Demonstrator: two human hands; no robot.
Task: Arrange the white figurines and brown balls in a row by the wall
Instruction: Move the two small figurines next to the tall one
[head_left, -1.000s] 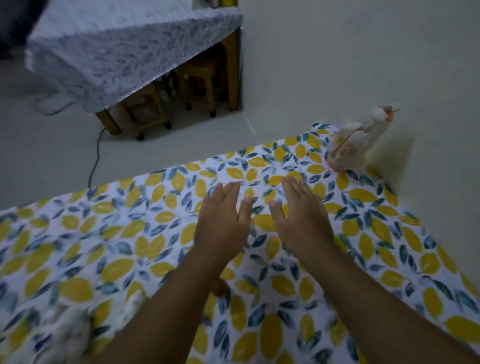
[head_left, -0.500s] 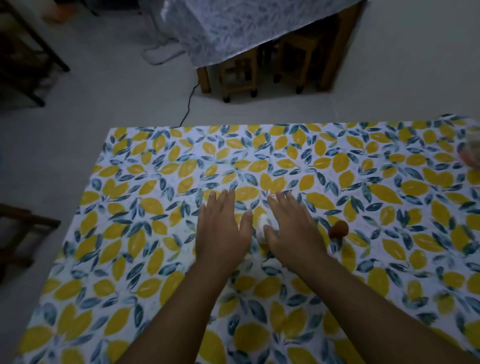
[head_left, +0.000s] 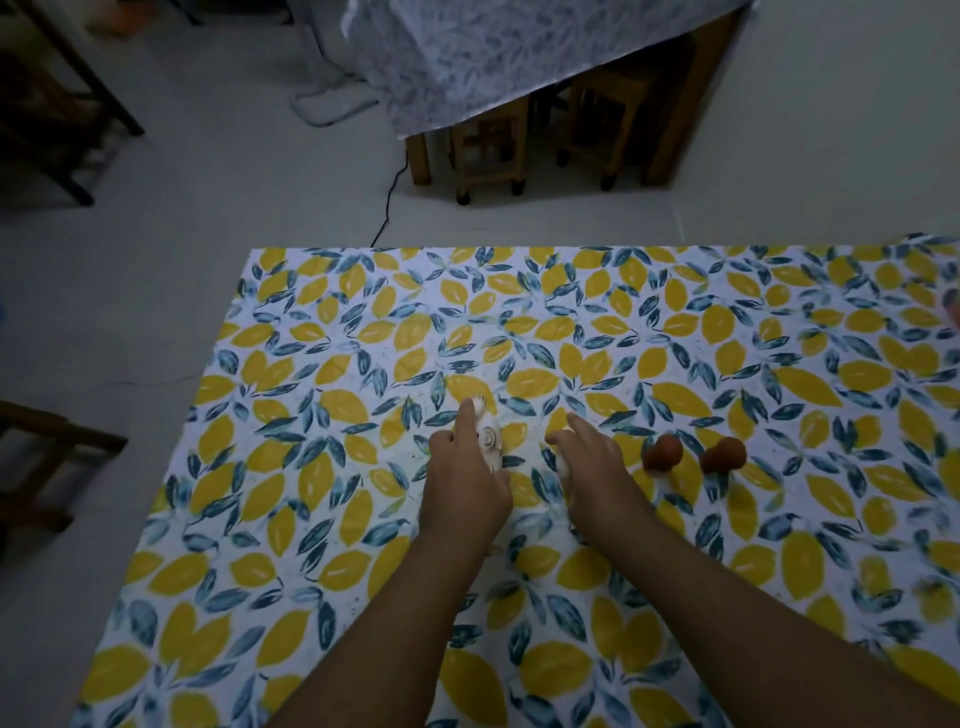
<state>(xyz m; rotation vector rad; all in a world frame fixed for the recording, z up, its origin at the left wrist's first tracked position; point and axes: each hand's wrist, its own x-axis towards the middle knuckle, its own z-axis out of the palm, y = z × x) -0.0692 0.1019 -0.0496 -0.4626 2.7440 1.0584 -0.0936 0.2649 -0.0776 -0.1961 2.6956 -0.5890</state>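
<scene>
tablecloth (head_left: 675, 322): yellow-blue leaf print | balls (head_left: 662, 453): brown | figurine (head_left: 489, 441): seemingly white

Two bare forearms reach into view from the lower edge, both uncovered as far as the picture shows: no sleeve, cuff, watch, band or ring is visible on either. The left hand (head_left: 465, 493) is gloveless, its fingers (head_left: 467, 421) slim with short nails. The right hand (head_left: 592, 478) is likewise gloveless, its fingers (head_left: 563, 439) plain and unadorned. The dim light leaves finer detail of the hands unclear.
</scene>
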